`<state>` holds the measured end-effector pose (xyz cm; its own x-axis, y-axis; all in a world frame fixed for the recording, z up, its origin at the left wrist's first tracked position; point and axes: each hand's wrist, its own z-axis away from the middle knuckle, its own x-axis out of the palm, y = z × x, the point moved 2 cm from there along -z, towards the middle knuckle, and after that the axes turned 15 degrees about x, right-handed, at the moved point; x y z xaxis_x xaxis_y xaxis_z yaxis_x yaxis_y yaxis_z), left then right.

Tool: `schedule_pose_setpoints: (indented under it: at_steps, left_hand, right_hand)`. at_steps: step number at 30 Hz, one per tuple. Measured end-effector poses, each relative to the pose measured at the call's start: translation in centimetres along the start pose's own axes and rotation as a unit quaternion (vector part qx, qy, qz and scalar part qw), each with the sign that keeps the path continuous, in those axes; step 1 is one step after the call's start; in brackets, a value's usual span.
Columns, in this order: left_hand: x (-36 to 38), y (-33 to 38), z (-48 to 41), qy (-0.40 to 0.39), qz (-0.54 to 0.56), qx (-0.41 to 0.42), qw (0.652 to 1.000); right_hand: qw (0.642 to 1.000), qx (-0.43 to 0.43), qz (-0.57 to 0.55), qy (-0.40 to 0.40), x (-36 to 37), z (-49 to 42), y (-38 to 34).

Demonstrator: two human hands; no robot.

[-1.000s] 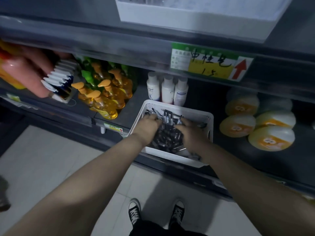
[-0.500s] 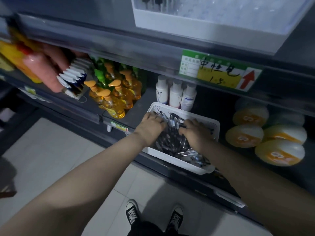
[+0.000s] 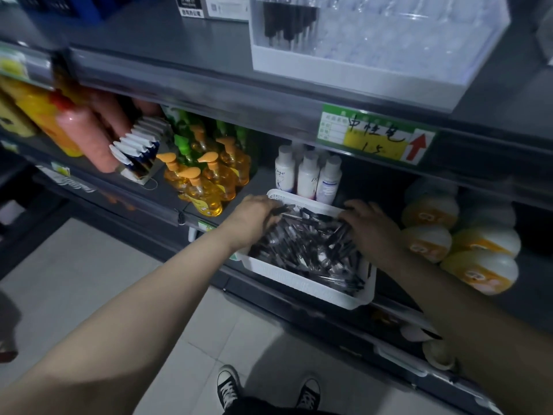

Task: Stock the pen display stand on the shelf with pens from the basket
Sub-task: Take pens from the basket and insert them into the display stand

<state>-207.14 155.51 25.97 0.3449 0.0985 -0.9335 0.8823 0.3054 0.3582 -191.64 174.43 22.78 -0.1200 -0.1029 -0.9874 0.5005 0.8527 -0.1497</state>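
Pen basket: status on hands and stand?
Left hand gripping pens at far-left corner of basket. Right hand on the pile, grip unclear. Display stand above mostly empty. Nothing blocking.

Shop; stocked shelves (image 3: pixel 209 85); price label (image 3: pixel 377 137)
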Motion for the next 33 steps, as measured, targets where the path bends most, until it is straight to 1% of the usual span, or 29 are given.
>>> schedule_pose_setpoints:
  at_steps: [3,4,5,7,8,9,11,12,13,14,15,19,22,25,26,29,30,33]
  left_hand:
    - [-0.3,-0.5,0.7,-0.01,0.022,-0.03,0.999]
    - [-0.4,-0.7,1.1,-0.004,0.067,-0.044,0.997]
    - [-0.4,-0.8,1.6,0.009,0.137,-0.052,0.989]
    - [-0.5,-0.4,2.6,0.045,0.283,-0.051,0.957]
    - [-0.5,0.2,3.1,0.065,0.358,-0.055,0.93]
    - [-0.3,0.8,3.5,0.088,0.436,-0.067,0.893]
    - [-0.1,1.6,3.9,0.135,0.571,-0.098,0.803]
    - [0.0,1.8,4.0,0.153,0.611,-0.109,0.769]
    - [0.0,1.9,4.1,0.166,0.64,-0.118,0.741]
    - [-0.2,2.1,4.3,0.177,0.66,-0.121,0.72]
    - [-0.5,2.3,4.5,0.185,0.673,-0.122,0.706]
    - [-1.7,2.5,5.7,0.208,0.696,-0.106,0.679]
    - [-2.2,1.9,6.5,0.215,0.706,-0.095,0.668]
    - [-2.8,1.1,7.2,0.228,0.722,-0.101,0.645]
    - [-2.9,0.8,7.4,0.229,0.725,-0.1,0.641]
    - [-3.5,-0.1,7.9,0.234,0.71,-0.098,0.657]
    - [-3.7,-0.3,8.0,0.237,0.71,-0.099,0.655]
    - [-4.6,-0.8,8.2,0.231,0.729,-0.102,0.636]
  right_hand:
    - [0.998,-0.006,-0.07,-0.007,-1.3,0.8,-0.6]
    - [0.995,0.005,-0.094,-0.028,-1.5,1.0,-0.9]
    - [0.991,0.019,-0.118,-0.053,-1.7,1.1,-1.2]
    - [0.975,0.056,-0.183,-0.11,-2.0,1.3,-2.0]
    - [0.957,0.074,-0.241,-0.144,-2.1,1.4,-2.7]
    - [0.933,0.083,-0.303,-0.174,-2.3,1.5,-3.5]
    - [0.878,0.107,-0.396,-0.249,-3.2,1.8,-5.5]
    - [0.854,0.117,-0.423,-0.28,-3.6,2.1,-6.5]
    - [0.837,0.123,-0.442,-0.298,-4.0,2.3,-7.5]
    - [0.827,0.126,-0.456,-0.305,-4.1,2.3,-8.5]
    - [0.816,0.129,-0.471,-0.309,-4.2,2.4,-9.4]
    - [0.795,0.15,-0.508,-0.295,-4.3,2.5,-12.7]
    - [0.791,0.17,-0.52,-0.274,-4.1,2.6,-15.0]
    - [0.791,0.178,-0.514,-0.279,-3.9,2.8,-16.9]
    - [0.788,0.183,-0.515,-0.281,-3.8,2.7,-17.5]
    - [0.783,0.195,-0.518,-0.283,-4.3,2.6,-19.0]
    - [0.785,0.2,-0.514,-0.282,-4.4,2.5,-19.4]
    - [0.781,0.229,-0.504,-0.289,-4.9,2.4,-20.5]
